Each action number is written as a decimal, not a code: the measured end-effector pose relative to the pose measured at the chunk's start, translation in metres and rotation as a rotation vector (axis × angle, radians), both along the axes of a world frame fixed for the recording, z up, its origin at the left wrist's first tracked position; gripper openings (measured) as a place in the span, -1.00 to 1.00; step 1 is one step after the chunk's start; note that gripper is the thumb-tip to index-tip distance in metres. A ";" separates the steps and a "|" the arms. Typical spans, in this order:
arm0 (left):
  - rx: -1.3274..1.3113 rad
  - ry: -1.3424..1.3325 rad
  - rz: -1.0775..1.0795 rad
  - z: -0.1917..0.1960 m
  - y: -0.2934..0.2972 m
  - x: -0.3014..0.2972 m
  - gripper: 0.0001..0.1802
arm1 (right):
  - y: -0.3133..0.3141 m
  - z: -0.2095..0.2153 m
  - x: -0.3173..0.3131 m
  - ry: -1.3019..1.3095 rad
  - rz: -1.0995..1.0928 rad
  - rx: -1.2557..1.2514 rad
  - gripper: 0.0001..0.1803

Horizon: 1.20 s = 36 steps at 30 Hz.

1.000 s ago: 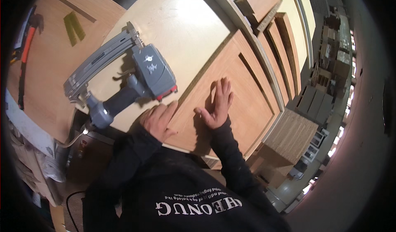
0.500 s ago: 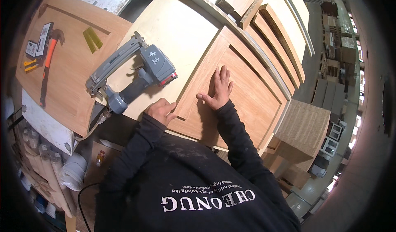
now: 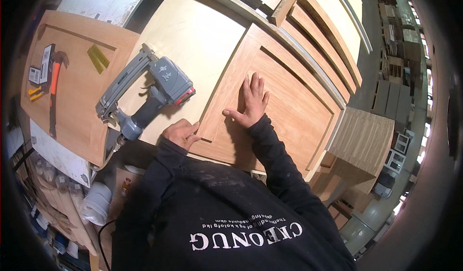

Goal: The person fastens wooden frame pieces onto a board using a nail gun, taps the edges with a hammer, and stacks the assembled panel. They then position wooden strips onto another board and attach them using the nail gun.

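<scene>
A framed wooden cabinet door (image 3: pixel 284 112) with recessed dark grooves lies in front of me on a pale board. My right hand (image 3: pixel 251 105) rests flat on its middle, fingers spread and thumb out to the left. At the door's near left edge, my left hand (image 3: pixel 181 133) is closed, with thumb and forefinger against the edge beside a short groove. Its other fingers are curled and partly hidden. Just left of that hand, a grey nail gun (image 3: pixel 154 88) lies on its side on the pale board (image 3: pixel 197 39).
A second wooden door (image 3: pixel 79 112) at left carries an orange-handled hammer (image 3: pixel 54 92), yellow-green strips (image 3: pixel 98 58), a small box (image 3: pixel 47 64) and a yellow-handled tool (image 3: pixel 35 93). Wooden strips (image 3: pixel 323 54) lie beyond the door. A wood-grain block (image 3: pixel 361 136) stands right; a white roll (image 3: pixel 96 201) sits lower left.
The view has shifted slightly, so the scene sits a little differently in the picture. Both hands keep nearly the same places on the door.
</scene>
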State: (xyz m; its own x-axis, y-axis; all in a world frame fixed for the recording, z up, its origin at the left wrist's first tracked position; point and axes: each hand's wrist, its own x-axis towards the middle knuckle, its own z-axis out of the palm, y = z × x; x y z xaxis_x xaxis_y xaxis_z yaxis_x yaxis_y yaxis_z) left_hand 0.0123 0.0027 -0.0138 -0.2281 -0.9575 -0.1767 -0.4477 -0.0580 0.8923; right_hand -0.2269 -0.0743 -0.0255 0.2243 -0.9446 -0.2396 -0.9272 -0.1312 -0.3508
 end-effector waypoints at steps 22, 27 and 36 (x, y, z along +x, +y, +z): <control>-0.047 -0.148 -0.047 0.005 0.000 -0.005 -0.59 | -0.004 0.016 0.004 -0.018 -0.062 0.072 0.26; -0.026 -0.152 -0.082 0.007 -0.002 -0.005 -0.56 | -0.004 0.021 0.006 -0.018 -0.092 0.090 0.28; 0.008 -0.132 -0.057 0.010 -0.004 -0.006 -0.54 | -0.004 0.024 0.008 -0.048 -0.089 0.124 0.25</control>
State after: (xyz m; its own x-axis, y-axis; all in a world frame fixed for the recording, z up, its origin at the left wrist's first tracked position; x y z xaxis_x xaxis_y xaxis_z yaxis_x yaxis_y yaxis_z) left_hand 0.0068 -0.0009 -0.0035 -0.2560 -0.9422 -0.2162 -0.5638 -0.0361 0.8251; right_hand -0.2194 -0.0786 -0.0011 0.1549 -0.9250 -0.3471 -0.9150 -0.0018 -0.4034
